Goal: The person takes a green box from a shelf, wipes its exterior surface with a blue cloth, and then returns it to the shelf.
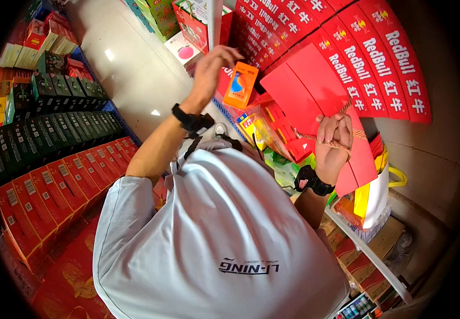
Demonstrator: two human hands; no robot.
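Observation:
My right hand is shut on the twisted cord handle of a large red paper bag. The bag looks flat, with fold lines across it, and part of it is behind my hand. My left hand is raised beside a white post, its fingers bent and slightly blurred. I see nothing held in it. Just beyond its fingertips stands an orange box with a blue design, and I cannot tell whether they touch it.
Stacked red RedBull cartons rise ahead on the right. Rows of dark green boxes and red boxes line my left. A peach-printed carton sits by the post. At lower right is a white-and-yellow bag beside a metal rail.

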